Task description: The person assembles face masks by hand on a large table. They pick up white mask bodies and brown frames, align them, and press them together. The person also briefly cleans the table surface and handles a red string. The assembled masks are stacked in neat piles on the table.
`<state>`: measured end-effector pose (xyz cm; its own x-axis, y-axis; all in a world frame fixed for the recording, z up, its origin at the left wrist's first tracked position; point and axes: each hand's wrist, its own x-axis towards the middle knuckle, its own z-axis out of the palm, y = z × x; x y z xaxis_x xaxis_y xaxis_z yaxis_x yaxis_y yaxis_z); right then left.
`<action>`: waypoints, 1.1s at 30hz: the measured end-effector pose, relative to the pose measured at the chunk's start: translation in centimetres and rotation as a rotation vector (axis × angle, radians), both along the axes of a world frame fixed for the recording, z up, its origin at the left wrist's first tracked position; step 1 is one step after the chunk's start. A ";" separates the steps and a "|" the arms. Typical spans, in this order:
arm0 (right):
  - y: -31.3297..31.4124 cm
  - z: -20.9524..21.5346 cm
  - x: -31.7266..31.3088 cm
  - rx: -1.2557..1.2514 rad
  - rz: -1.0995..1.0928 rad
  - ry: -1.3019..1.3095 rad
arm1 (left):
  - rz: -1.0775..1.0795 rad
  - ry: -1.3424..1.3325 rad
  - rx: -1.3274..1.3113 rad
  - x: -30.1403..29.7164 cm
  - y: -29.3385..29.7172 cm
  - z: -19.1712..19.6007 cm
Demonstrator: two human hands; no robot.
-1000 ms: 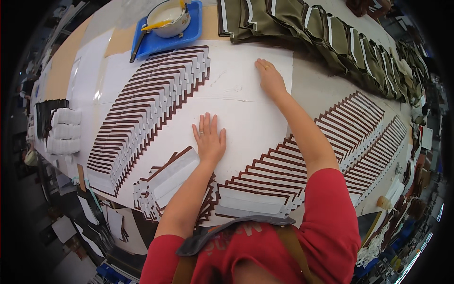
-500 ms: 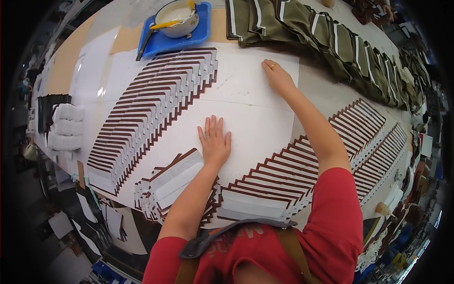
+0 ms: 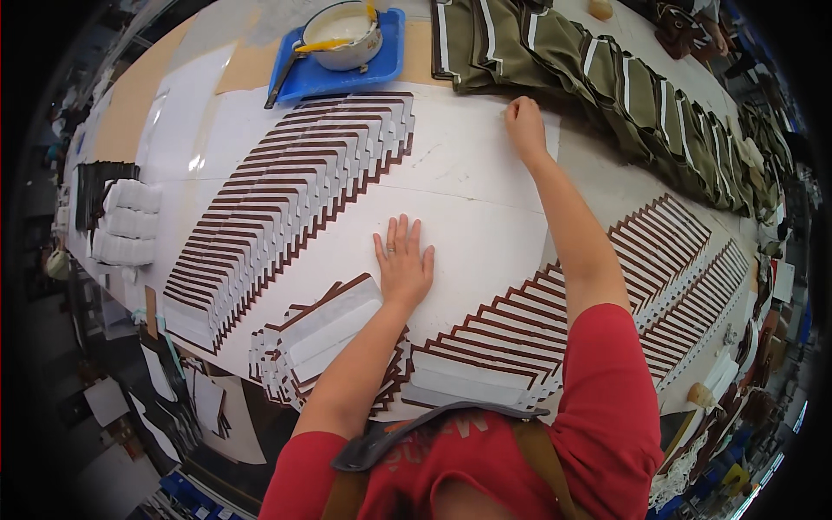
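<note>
My left hand [image 3: 405, 267] lies flat on a white sheet [image 3: 472, 234], fingers spread, holding nothing. Near the sheet's far right edge, close to the olive fabric pieces, my right hand [image 3: 527, 132] has its fingers curled in; what they hold, if anything, is hidden. Left of my left hand runs an overlapping row of white pieces with brown edges [image 3: 260, 204]. A second such row [image 3: 485, 334] slants from in front of me toward the right, under my right arm. Beneath my left forearm sits a loose pile of similar pieces [image 3: 325, 325].
At the far side, a blue tray [image 3: 394, 69] carries a pale pot [image 3: 347, 57] with whitish contents and a yellow-handled tool [image 3: 322, 45]. Overlapping olive fabric pieces [image 3: 555, 54] with white strips line the far right. White bundles [image 3: 128, 221] stand at the left edge.
My right hand has drawn its fingers in and shifted slightly right in the picture. My left hand stays flat on the sheet. The whole view has shifted a little.
</note>
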<state>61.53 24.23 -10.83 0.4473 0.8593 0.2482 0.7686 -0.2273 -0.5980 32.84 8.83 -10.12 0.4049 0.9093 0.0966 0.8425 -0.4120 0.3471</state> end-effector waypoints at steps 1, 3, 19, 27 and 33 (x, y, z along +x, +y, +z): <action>0.3 -0.3 0.0 0.030 -0.022 -0.112 | -0.003 -0.001 0.002 0.0 0.0 0.1; 0.3 -1.1 -0.2 0.083 -0.067 -0.339 | -0.007 0.005 0.003 0.2 0.0 0.2; 0.0 -0.9 -4.5 -0.005 0.200 -0.191 | -0.005 0.012 -0.005 0.2 0.1 0.1; 3.0 -2.1 -2.7 0.015 0.127 -0.279 | -0.007 0.011 0.019 0.2 0.1 -0.1; 0.4 -1.5 -3.9 -0.056 0.286 -0.308 | 0.013 -0.009 0.008 0.0 0.0 0.1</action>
<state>57.65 24.63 -12.33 0.1013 0.9539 0.2824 0.9462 -0.0047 -0.3237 32.85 8.79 -10.02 0.3917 0.9138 0.1079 0.8448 -0.4036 0.3513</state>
